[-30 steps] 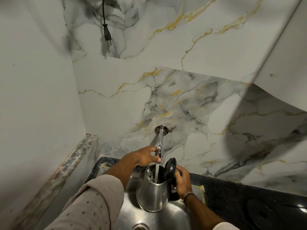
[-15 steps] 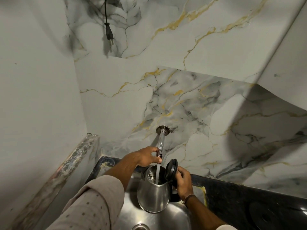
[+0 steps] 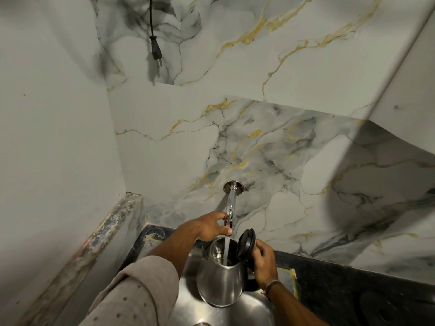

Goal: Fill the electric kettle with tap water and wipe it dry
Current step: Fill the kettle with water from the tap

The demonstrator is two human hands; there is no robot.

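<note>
I held the kettle (image 3: 220, 282) over the sink (image 3: 188, 309), right hand (image 3: 264, 262) fingers clamped on its handle, left hand (image 3: 208, 228) gripping the tap (image 3: 230, 209). Water ran in; filling was underway, wiping remained.

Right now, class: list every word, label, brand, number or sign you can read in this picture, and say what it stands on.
None can be read.
Kettle: no legible marking on its steel body or lid.
Tap: dark reflections only, no text.
Plug: too small to tell.
</note>
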